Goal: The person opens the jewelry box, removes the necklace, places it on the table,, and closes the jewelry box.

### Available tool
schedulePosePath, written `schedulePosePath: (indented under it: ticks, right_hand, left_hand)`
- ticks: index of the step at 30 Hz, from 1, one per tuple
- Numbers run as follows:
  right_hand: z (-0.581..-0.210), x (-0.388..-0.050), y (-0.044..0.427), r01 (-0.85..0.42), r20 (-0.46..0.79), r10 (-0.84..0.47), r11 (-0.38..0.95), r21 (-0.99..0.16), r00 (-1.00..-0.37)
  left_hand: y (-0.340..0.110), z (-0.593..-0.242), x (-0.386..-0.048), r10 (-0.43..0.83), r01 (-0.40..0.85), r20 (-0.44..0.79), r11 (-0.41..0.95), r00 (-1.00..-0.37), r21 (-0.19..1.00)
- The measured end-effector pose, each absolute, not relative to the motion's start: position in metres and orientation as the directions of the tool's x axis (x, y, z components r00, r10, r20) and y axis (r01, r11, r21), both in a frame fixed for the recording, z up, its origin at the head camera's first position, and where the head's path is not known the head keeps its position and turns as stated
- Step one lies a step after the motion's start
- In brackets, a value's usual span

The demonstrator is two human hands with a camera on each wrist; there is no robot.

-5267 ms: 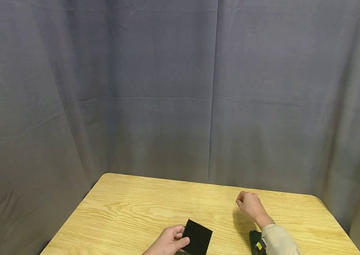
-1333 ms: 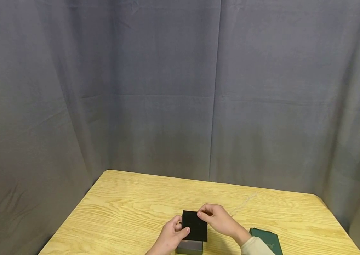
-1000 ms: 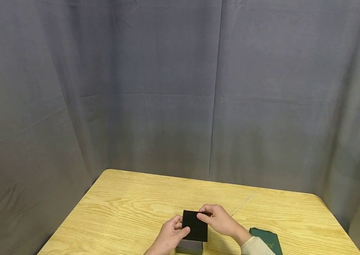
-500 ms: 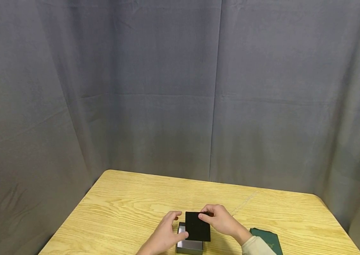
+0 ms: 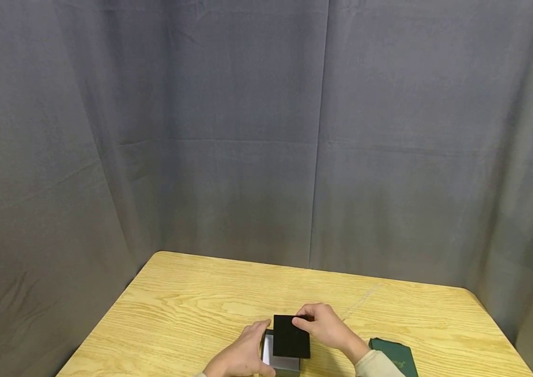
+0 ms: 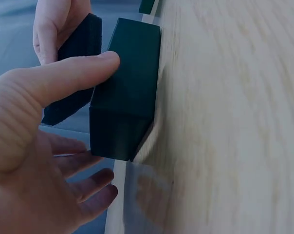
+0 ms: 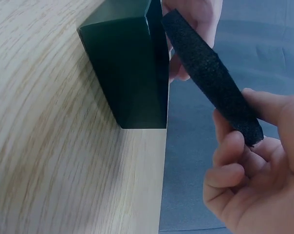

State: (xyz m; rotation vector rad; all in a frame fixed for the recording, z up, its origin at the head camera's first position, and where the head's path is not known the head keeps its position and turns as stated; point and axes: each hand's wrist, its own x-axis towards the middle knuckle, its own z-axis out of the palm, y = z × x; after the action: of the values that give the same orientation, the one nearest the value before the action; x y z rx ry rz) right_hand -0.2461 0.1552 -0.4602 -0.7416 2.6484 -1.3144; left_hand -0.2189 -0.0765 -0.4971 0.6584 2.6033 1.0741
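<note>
A black foam pad hangs tilted over a small dark green box whose inside is pale. My right hand pinches the pad at its upper right corner. In the right wrist view, the pad shows its rough edge between thumb and fingers. My left hand spans the box's left side, thumb toward the near end and fingers by the far corner. In the left wrist view, the thumb lies over the box and the other fingers are loosely spread; firm contact is unclear.
A green lid with gold lettering lies to the right of the box, beside the right sleeve. A thin pale chain stretches across the wooden table behind the right hand. Grey curtains hang around the table.
My right hand earlier left the thin chain on the table and took the foam pad's corner. My left hand has let go of the pad and moved down around the box.
</note>
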Motion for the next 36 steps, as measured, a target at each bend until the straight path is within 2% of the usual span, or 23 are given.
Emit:
schedulePosePath:
  ticks: [9, 26, 36]
  right_hand:
    - [-0.465, -0.246, 0.153, -0.360, 0.102, -0.460, 0.518, -0.776, -0.882]
    - [-0.465, -0.248, 0.148, -0.413, 0.109, -0.502, 0.550, -0.726, -0.858]
    - [-0.465, -0.249, 0.142, -0.477, 0.165, -0.508, 0.580, -0.661, -0.846]
  left_hand:
    - [-0.080, -0.506, -0.220, 0.528, 0.353, -0.002, 0.570, -0.849, 0.742]
    - [-0.081, -0.505, -0.222, 0.501, 0.266, -0.061, 0.554, -0.863, 0.789]
    - [-0.079, -0.504, -0.223, 0.472, 0.236, -0.088, 0.584, -0.877, 0.777]
